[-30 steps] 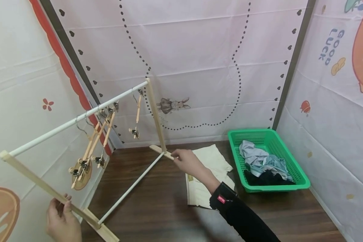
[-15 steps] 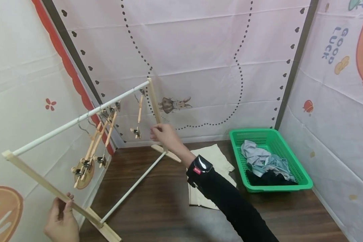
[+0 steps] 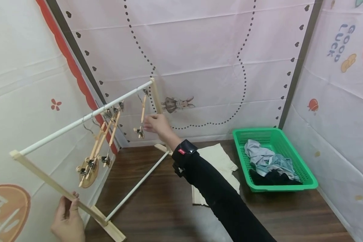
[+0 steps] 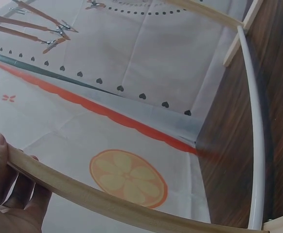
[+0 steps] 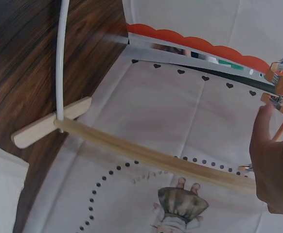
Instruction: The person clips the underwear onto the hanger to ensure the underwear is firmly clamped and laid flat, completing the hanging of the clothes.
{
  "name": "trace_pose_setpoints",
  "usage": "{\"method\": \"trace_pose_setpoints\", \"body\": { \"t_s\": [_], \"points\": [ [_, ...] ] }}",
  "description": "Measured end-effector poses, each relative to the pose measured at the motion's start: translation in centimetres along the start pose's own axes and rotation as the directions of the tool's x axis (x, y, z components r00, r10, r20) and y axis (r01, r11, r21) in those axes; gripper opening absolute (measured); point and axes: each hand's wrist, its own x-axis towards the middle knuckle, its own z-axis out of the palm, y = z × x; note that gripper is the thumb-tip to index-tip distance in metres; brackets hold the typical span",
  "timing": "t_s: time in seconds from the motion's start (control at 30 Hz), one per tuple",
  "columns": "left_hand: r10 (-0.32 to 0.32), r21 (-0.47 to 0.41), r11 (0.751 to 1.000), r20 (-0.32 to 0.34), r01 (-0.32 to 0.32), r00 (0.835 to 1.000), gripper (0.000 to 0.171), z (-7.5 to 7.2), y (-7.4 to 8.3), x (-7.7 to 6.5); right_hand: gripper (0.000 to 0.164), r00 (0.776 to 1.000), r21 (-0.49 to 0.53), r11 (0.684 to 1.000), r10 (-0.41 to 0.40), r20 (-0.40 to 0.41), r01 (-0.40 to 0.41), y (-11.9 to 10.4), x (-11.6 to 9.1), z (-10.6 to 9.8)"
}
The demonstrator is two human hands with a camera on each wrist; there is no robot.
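Note:
A small clothes rack with wooden posts and a white top rail (image 3: 57,133) stands at the left. My left hand (image 3: 67,218) grips its near wooden post (image 3: 43,177); in the left wrist view the thumb lies on the post (image 4: 78,191) and fingers go behind it. On the rail, several wooden clip hangers (image 3: 98,143) hang close together. One more hanger (image 3: 143,109) hangs apart near the far post. My right hand (image 3: 161,127) is at that hanger's lower end, fingertips right beside its clip (image 3: 138,132). In the right wrist view one finger (image 5: 263,121) points up at the clips.
A green basket (image 3: 313,183) with crumpled grey, blue and black clothes (image 3: 269,161) sits at the right. Cream cloth (image 3: 219,158) lies on the dark wooden tabletop (image 3: 145,215), partly behind the right sleeve. Printed cloth walls surround the table, and the lower white bar (image 3: 136,186) joins the rack's feet.
My right hand has risen from beside the far foot of the rack and moved left to the separate hanger. The left hand keeps its grip on the near post.

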Motion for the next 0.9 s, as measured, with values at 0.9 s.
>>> {"method": "trace_pose_setpoints", "body": {
  "t_s": [0.9],
  "points": [
    [0.039, 0.013, 0.999, -0.007, -0.039, 0.999, 0.036, 0.0, 0.2, -0.1, 0.037, 0.996, 0.081, 0.994, 0.062, 0.066, -0.068, -3.2, -1.0, 0.0]
  ]
}}
